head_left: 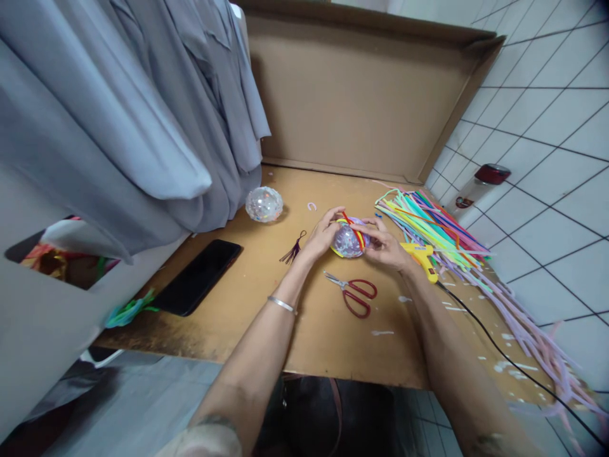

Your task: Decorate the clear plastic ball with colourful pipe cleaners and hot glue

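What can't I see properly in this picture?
In the head view:
- Parts of the held ball: covered by the left hand and right hand.
- The front of the yellow glue gun: behind the right hand.
- The black cord's far end: cut off at the lower right corner.
- Writing on the bottle label: too small, blurred.

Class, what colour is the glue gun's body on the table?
The glue gun has a yellow body, best seen in the head view.
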Available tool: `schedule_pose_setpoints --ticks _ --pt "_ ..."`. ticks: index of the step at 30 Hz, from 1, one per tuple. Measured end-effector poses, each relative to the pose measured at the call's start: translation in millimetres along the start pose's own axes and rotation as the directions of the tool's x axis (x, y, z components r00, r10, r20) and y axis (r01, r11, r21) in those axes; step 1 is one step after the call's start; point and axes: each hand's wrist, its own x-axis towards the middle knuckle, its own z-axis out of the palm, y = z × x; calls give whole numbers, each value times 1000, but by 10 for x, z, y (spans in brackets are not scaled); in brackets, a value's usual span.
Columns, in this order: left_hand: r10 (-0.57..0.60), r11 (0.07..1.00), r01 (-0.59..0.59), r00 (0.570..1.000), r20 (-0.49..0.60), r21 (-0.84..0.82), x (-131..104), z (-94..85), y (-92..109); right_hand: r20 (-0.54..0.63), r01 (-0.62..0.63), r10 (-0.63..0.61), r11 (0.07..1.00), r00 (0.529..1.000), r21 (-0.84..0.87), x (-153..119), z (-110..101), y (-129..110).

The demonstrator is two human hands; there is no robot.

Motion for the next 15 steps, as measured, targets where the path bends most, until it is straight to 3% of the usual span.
schedule_pose_setpoints --ticks 5,8,15 --pt "140 962 -133 990 -12 238 -79 -24 79 23 -6 5 1000 1000 19 2 -22 27" --pt "133 938 -117 991 -27 325 -96 -30 116 19 6 -6 1000 1000 29 1 -18 28" --pt "116 946 -75 987 -112 316 -60 -26 108 -5 -3 3 1000 1000 19 -8 -12 53"
